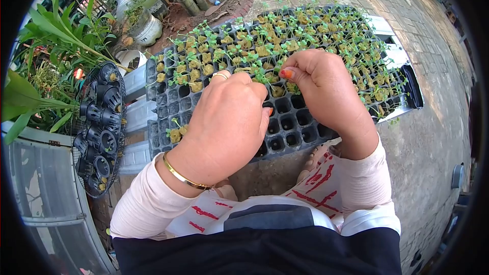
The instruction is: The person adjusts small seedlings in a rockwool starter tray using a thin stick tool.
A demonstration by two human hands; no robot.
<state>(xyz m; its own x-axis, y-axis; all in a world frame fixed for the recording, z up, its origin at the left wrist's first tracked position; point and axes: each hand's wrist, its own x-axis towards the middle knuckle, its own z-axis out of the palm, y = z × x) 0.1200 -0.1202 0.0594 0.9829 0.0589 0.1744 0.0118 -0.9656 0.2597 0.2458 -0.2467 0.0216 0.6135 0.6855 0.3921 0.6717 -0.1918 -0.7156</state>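
Seedlings [261, 75], inward of the tray's [283, 141] near edge: likely light, fragile; grip by plug [277, 91]. My right hand [326, 84] pinches closed, contents unclear; my left hand [224, 117] curls, grip hidden.

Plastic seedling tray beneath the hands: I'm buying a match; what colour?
The square-celled plastic tray is black, best seen in the head view.

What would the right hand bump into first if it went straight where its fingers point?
Probably the little green seedlings just ahead of the right hand, though depth is hard to judge here.
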